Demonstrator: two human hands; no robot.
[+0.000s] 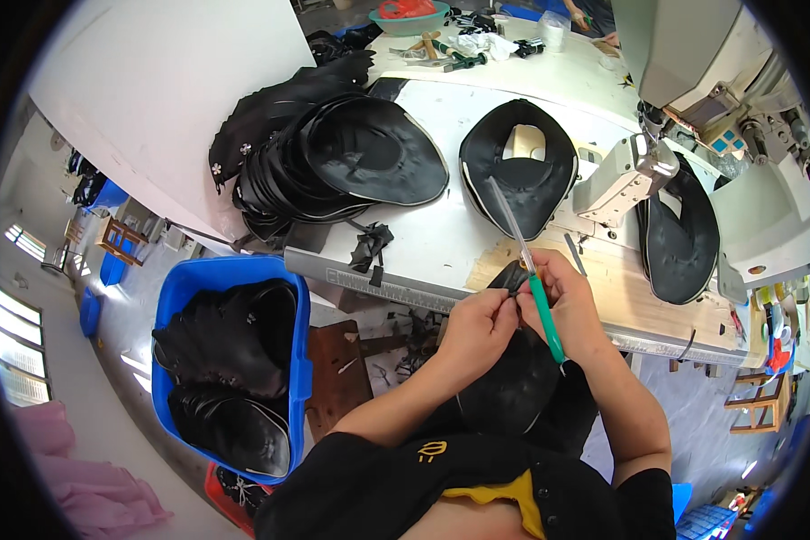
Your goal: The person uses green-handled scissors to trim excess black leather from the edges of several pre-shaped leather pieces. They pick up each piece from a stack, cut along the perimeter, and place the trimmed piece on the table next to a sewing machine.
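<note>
At the table's front edge, my left hand point(479, 326) is closed in a pinch on a black leather-like piece point(513, 382), which hangs toward my lap. Close beside it, my right hand point(562, 301) is closed round green-handled scissors point(542, 315), seen edge-on, with their long narrow blades pointing up and away. The right fingertips are also at the top of the black piece; my fingers hide what exactly they grip there. Beyond the blades, a black bowl-shaped piece point(522, 193) lies on the table, and a stack of similar pieces point(369, 153) stands to its left.
A sewing machine point(616, 184) stands at right, with another black piece point(679, 238) beside it. Black scraps point(371, 245) lie near the table's ruled edge point(378, 281). On the floor at left, a blue bin point(301, 360) holds more black pieces. Tools point(459, 58) lie at the back.
</note>
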